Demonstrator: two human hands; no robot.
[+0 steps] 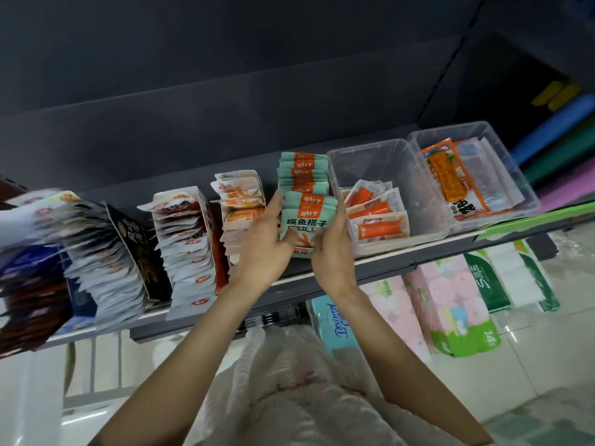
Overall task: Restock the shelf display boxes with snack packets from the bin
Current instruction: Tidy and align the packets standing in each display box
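Hands [299, 249] grip green packets [307, 217] beside clear bin [402, 239].

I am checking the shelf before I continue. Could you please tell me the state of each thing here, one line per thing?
Left hand: grips the green packets from the left.
Right hand: grips the green packets from the right.
Green packets: a stack held upright at the row's front.
Near tub: open, partly filled with orange sticks.
Far tub: open, holds orange packets.
White box: full.

The clear bin [383, 175] is open-topped with bare room behind its packets; teal packets [304, 178] crowd its left wall.
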